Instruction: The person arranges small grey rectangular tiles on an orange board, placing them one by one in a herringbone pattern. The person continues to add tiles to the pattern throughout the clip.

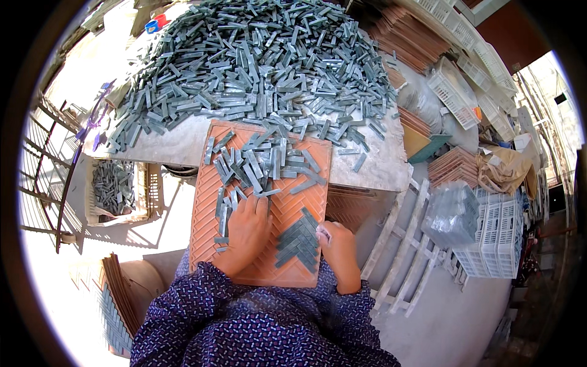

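An orange herringbone mould tray lies tilted against the table edge in front of me. Loose grey-green tile strips are scattered over its upper half. A small patch of strips set in a herringbone pattern fills its lower right part. My left hand lies flat on the tray, fingers spread on the loose strips near the left side. My right hand rests at the tray's right edge beside the set patch, fingers curled; whether it pinches a strip is not clear.
A big heap of grey-green strips covers the stone table beyond the tray. A crate with more strips stands at left. White plastic crates and stacks of orange trays stand at right. Finished sheets are stacked at lower left.
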The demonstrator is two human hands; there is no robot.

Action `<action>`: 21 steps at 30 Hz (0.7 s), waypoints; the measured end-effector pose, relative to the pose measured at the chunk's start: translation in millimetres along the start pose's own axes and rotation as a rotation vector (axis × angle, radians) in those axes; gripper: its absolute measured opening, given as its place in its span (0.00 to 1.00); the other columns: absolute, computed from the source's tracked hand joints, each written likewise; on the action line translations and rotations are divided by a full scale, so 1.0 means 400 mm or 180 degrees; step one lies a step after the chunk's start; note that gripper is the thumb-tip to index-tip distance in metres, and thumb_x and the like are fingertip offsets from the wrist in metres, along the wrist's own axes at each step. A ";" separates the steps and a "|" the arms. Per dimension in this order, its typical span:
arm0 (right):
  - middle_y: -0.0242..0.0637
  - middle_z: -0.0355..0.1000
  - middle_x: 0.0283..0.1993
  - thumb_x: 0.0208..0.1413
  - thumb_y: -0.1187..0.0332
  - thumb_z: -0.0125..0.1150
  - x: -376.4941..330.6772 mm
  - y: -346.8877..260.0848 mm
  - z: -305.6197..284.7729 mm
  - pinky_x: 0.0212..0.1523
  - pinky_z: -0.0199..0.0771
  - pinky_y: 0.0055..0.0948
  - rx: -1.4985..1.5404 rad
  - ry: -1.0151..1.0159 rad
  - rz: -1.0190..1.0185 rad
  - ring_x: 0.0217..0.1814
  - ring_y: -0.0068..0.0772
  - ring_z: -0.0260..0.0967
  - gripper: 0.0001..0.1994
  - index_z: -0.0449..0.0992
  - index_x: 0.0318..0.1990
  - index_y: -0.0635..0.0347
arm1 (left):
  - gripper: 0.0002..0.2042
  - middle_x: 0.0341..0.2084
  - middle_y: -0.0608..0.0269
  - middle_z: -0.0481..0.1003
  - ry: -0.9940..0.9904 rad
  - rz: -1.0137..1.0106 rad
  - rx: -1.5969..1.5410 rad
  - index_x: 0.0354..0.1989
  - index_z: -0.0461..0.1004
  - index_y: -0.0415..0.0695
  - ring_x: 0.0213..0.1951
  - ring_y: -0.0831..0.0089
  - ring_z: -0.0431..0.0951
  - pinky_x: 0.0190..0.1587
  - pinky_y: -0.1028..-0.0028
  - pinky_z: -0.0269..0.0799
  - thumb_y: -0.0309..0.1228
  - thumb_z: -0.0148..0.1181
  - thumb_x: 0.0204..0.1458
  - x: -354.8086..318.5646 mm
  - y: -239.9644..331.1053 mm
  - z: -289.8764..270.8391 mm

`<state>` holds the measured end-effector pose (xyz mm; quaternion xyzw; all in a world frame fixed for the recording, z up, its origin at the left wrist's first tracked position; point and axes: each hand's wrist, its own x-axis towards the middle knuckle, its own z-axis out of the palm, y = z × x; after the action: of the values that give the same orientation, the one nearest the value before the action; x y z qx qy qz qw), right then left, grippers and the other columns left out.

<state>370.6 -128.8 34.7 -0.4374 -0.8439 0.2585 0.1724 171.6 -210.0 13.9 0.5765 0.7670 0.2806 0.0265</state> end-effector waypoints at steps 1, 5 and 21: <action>0.45 0.70 0.29 0.49 0.71 0.60 -0.012 0.012 0.003 0.31 0.70 0.42 0.0007 -0.0031 0.0037 0.31 0.51 0.71 0.03 0.74 0.32 0.57 | 0.22 0.35 0.56 0.68 0.0027 0.0031 0.0024 0.46 0.69 0.39 0.37 0.58 0.71 0.38 0.65 0.69 0.28 0.65 0.39 -0.001 -0.001 0.000; 0.45 0.71 0.29 0.49 0.72 0.61 -0.037 0.022 0.031 0.31 0.70 0.42 0.0074 0.0341 0.0073 0.31 0.50 0.71 0.04 0.74 0.32 0.59 | 0.21 0.35 0.57 0.68 0.0057 0.0071 0.0132 0.44 0.70 0.40 0.37 0.59 0.71 0.37 0.65 0.69 0.27 0.65 0.38 0.003 0.013 0.001; 0.46 0.74 0.31 0.49 0.72 0.63 -0.049 -0.016 0.003 0.32 0.72 0.35 0.0833 0.0515 0.0246 0.32 0.47 0.73 0.06 0.76 0.34 0.62 | 0.13 0.34 0.56 0.71 -0.0184 0.0687 -0.0683 0.39 0.71 0.40 0.40 0.57 0.71 0.43 0.65 0.68 0.25 0.61 0.43 -0.024 0.030 0.036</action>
<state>376.6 -148.3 36.4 -0.4628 -0.7689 0.3366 0.2852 190.3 -210.6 4.5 0.6573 0.6650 0.3454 0.0797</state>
